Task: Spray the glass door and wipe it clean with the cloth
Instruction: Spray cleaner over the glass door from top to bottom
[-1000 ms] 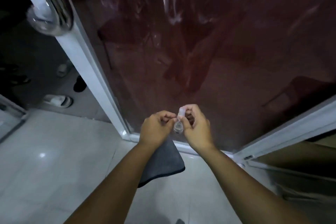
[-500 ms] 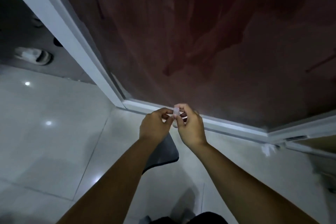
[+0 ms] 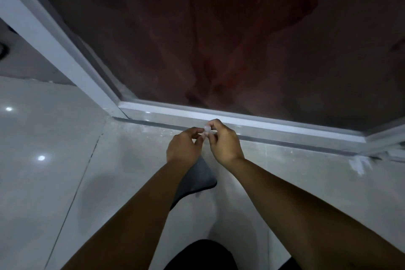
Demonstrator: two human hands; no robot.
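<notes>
The glass door (image 3: 219,39) fills the upper view, dark and reddish, set in a white frame (image 3: 263,123). Low in front of its bottom rail, my right hand (image 3: 223,142) pinches a small clear spray bottle (image 3: 207,130) by its top. My left hand (image 3: 184,148) meets it from the left, fingers curled, its fingertips at the bottle. A grey cloth (image 3: 195,177) hangs down from under my left hand, mostly hidden by my forearm; how it is held is hidden.
Glossy white floor tiles (image 3: 54,171) spread to the left and below. A crumpled white scrap (image 3: 359,163) lies by the door track at the right. My dark-clad legs (image 3: 203,254) show at the bottom edge.
The view has tilted down toward the floor and the door's bottom rail. Both hands stay together at the small bottle, now lower against the rail.
</notes>
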